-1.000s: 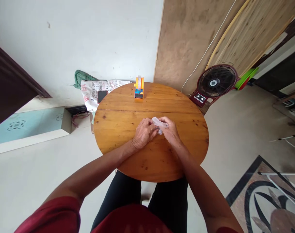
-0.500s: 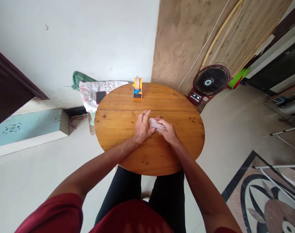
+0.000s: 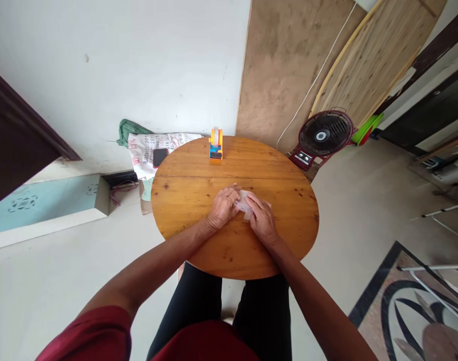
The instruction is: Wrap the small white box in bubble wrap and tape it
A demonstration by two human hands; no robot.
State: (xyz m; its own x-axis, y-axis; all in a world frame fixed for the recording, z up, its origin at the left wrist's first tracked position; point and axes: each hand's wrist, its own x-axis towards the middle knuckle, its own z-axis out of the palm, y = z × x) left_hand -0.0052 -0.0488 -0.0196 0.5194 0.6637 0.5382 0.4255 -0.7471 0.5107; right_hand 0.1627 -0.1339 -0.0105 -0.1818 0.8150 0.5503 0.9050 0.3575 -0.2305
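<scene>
Left hand [image 3: 223,206] and right hand [image 3: 263,219] are gripping plastic [image 3: 244,201]; a tape dispenser [image 3: 215,145] is standing beyond them on the table [image 3: 187,200], a fan [image 3: 322,136] standing by its edge.

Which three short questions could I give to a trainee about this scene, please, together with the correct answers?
1. What do the left hand and the right hand both touch above the round wooden table?
A) a white cable
B) a translucent plastic piece
C) a green bag

2. Fill in: in the picture, the fan is to the ____ of the orange-and-blue dispenser.

3. True or false: the dispenser stands at the table edge nearest the person.

Key: 1. B. 2. right. 3. False; it stands near the far edge.
</scene>
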